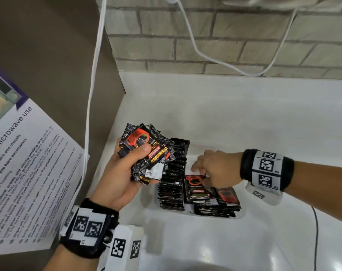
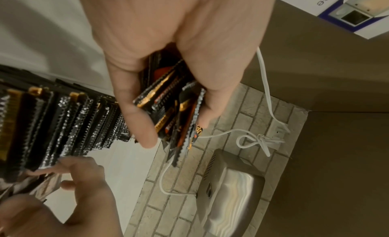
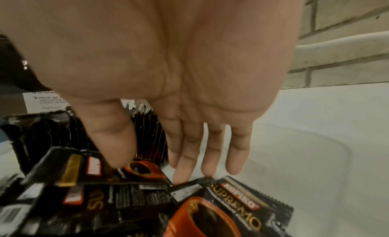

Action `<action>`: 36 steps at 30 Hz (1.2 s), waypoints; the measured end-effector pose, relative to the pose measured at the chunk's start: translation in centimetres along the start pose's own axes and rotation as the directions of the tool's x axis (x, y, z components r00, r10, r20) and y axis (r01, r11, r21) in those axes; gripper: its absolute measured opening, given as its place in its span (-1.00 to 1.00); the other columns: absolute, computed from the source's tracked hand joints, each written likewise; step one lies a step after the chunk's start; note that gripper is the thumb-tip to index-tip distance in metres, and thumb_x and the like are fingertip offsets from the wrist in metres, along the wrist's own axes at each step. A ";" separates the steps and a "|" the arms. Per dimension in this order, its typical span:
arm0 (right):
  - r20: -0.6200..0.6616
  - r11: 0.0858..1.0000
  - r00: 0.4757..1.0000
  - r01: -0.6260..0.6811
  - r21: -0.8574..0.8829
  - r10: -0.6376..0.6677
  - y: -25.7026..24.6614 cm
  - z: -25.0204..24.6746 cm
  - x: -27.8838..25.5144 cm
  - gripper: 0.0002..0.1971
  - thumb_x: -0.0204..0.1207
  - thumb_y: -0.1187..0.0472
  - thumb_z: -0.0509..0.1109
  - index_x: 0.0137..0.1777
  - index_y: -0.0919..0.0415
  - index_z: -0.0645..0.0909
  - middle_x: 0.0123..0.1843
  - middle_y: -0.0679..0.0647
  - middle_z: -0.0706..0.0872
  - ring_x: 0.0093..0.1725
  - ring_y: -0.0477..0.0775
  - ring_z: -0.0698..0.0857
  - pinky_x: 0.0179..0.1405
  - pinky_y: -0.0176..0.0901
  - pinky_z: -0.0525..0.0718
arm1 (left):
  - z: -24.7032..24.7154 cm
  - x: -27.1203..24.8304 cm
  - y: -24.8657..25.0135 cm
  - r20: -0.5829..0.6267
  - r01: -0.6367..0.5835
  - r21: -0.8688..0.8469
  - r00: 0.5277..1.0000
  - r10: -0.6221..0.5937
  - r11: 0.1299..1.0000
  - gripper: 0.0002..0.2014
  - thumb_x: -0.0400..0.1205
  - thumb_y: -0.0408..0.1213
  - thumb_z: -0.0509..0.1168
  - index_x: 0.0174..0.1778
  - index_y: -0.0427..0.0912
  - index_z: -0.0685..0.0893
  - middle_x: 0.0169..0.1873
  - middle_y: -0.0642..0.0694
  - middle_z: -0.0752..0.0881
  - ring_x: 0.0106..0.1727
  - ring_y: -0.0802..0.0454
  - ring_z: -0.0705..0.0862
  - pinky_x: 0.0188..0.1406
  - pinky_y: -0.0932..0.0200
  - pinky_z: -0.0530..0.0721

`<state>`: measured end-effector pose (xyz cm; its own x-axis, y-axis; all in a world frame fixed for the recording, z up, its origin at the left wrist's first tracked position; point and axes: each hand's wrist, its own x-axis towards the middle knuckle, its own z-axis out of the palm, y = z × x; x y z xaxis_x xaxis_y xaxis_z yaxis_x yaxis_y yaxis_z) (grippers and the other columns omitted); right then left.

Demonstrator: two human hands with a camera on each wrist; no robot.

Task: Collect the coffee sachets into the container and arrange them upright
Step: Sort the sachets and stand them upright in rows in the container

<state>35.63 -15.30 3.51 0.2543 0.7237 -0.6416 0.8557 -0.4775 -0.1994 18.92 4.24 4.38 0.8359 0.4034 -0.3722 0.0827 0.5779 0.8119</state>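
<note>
My left hand [image 1: 138,153] grips a thick bundle of black and red coffee sachets [image 1: 148,153], thumb across the top one, held above the left end of the clear plastic container [image 1: 242,214]. In the left wrist view the bundle [image 2: 174,110] sits edge-on between thumb and fingers. A row of upright sachets [image 1: 174,173] fills the container's left side. Several loose sachets [image 1: 211,194] lie flat on its right side. My right hand [image 1: 203,169] reaches into the container with straight fingers; its thumb rests on a flat sachet [image 3: 231,207] and the fingertips [image 3: 181,177] touch its edge.
The container stands on a white counter [image 1: 244,114] against a brick wall [image 1: 224,36]. A microwave-use notice [image 1: 29,163] hangs on a brown panel at left, beside a white cable [image 1: 92,94]. A thin black cable [image 1: 316,231] runs at right. A metal appliance [image 2: 231,199] is mounted on the wall.
</note>
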 end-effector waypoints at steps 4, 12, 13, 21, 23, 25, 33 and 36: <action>0.028 1.000 1.000 -0.010 -0.004 0.010 -0.7 0.3 0.5 -0.42 0.63 -0.10 0.32 0.63 -0.02 0.40 0.32 -0.02 0.53 0.42 0.09 0.35 0.44 0.14 0.42 | 0.0 0.1 -0.1 0.010 -0.001 0.005 1.000 0.001 1.000 -0.31 0.48 -0.24 0.53 0.55 -0.23 0.50 0.18 -0.33 0.79 -0.09 -0.24 0.85 -0.44 -0.04 0.74; 0.037 0.998 0.999 -0.004 -0.057 0.006 -1.3 0.3 0.8 -0.35 0.38 -0.36 0.52 0.35 0.01 0.60 0.13 -0.04 0.42 0.22 0.03 0.32 0.21 0.04 0.49 | 0.1 0.0 -0.1 0.036 -0.004 0.020 0.999 0.004 1.000 -0.36 0.52 -0.26 0.53 0.53 -0.22 0.52 0.21 -0.34 0.78 -0.06 -0.26 0.84 -0.41 -0.04 0.75; 0.049 0.999 0.999 0.001 -0.046 0.001 -1.4 0.3 0.9 -0.37 0.36 -0.34 0.54 0.31 0.01 0.61 0.13 -0.05 0.45 0.21 0.02 0.34 0.23 0.05 0.50 | 0.1 0.0 -0.1 0.036 -0.004 0.024 0.999 0.003 1.000 -0.34 0.50 -0.24 0.52 0.54 -0.23 0.51 0.22 -0.34 0.77 -0.05 -0.26 0.84 -0.41 -0.03 0.74; 0.162 0.999 0.987 0.019 -0.027 -0.015 -2.1 0.3 0.4 -0.37 0.43 -0.29 0.50 0.48 -0.12 0.53 0.19 -0.05 0.45 0.32 0.06 0.39 0.30 0.15 0.56 | -0.5 -0.1 -0.3 0.021 -0.004 0.007 1.000 0.003 1.000 -0.30 0.49 -0.24 0.53 0.56 -0.26 0.49 0.22 -0.35 0.76 -0.08 -0.25 0.83 -0.45 0.00 0.73; 0.158 1.000 0.987 0.007 0.017 -0.009 -2.0 0.1 0.4 -0.42 0.39 -0.26 0.55 0.36 -0.12 0.56 0.16 -0.07 0.44 0.31 0.03 0.40 0.30 0.14 0.59 | -0.6 -0.1 -0.3 0.022 -0.005 0.013 1.000 0.004 1.000 -0.31 0.49 -0.24 0.53 0.56 -0.24 0.50 0.22 -0.35 0.77 -0.07 -0.24 0.84 -0.44 -0.01 0.73; 0.141 0.997 0.990 0.000 0.079 -0.011 -2.0 0.0 0.4 -0.44 0.34 -0.21 0.62 0.28 -0.10 0.52 0.20 -0.06 0.51 0.28 0.04 0.49 0.29 0.13 0.63 | -0.5 -0.1 -0.3 0.024 -0.004 0.014 1.000 0.004 1.000 -0.30 0.48 -0.23 0.53 0.56 -0.24 0.50 0.21 -0.35 0.77 -0.07 -0.24 0.84 -0.43 -0.01 0.73; 0.221 0.992 0.974 0.012 0.122 -0.039 -2.1 0.2 0.2 -0.41 0.35 -0.16 0.61 0.38 -0.11 0.56 0.24 -0.05 0.65 0.19 0.07 0.66 0.22 0.02 0.71 | -0.6 0.0 -0.3 0.010 0.011 0.006 1.000 -0.011 1.000 -0.29 0.46 -0.23 0.54 0.56 -0.22 0.51 0.24 -0.36 0.77 -0.06 -0.27 0.84 -0.42 -0.03 0.74; 0.262 0.997 0.964 0.016 0.073 -0.035 -2.0 -0.1 -0.1 -0.53 0.30 -0.20 0.60 0.19 -0.14 0.65 0.19 -0.12 0.49 0.23 0.09 0.59 0.14 0.14 0.74 | -0.6 0.0 -0.3 0.008 0.011 0.009 1.000 -0.011 1.000 -0.30 0.46 -0.23 0.54 0.56 -0.21 0.52 0.27 -0.38 0.76 -0.05 -0.27 0.84 -0.42 -0.02 0.73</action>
<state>33.89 -14.39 4.06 0.0973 0.5840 -0.8059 0.8246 -0.5007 -0.2633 18.55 4.54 3.88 0.8394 0.3912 -0.3773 0.0967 0.5755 0.8121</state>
